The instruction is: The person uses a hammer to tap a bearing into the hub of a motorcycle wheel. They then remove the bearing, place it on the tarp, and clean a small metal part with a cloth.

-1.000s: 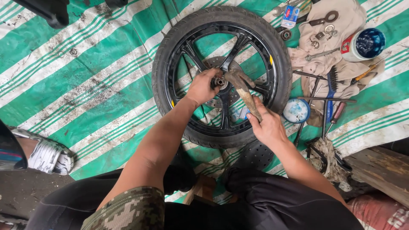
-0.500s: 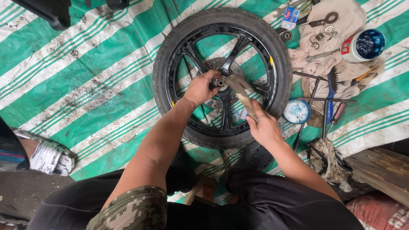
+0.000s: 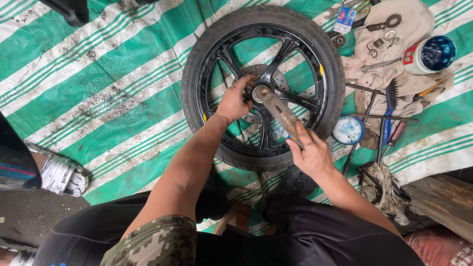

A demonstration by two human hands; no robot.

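A black spoked motorcycle wheel (image 3: 335, 74) with its tyre lies flat on a green and white striped tarp (image 3: 98, 98). My left hand (image 3: 234, 101) rests on the spokes beside the hub (image 3: 259, 92), fingers curled around something at the hub that I cannot make out. My right hand (image 3: 310, 152) grips the handle of a worn hammer (image 3: 281, 112), whose head sits right at the hub. A brake disc shows through the spokes under the hub.
To the right, a beige rag (image 3: 414, 29) holds small metal parts, a spanner and a white open tub (image 3: 433, 54). Screwdrivers, a brush and a round blue lid (image 3: 348, 130) lie by the tyre. Someone's sandalled foot (image 3: 59, 172) is at left, a wooden plank (image 3: 443, 202) at right.
The hammer has swung down from a raised, tilted position until its head meets the hub. My left hand stays at the hub.
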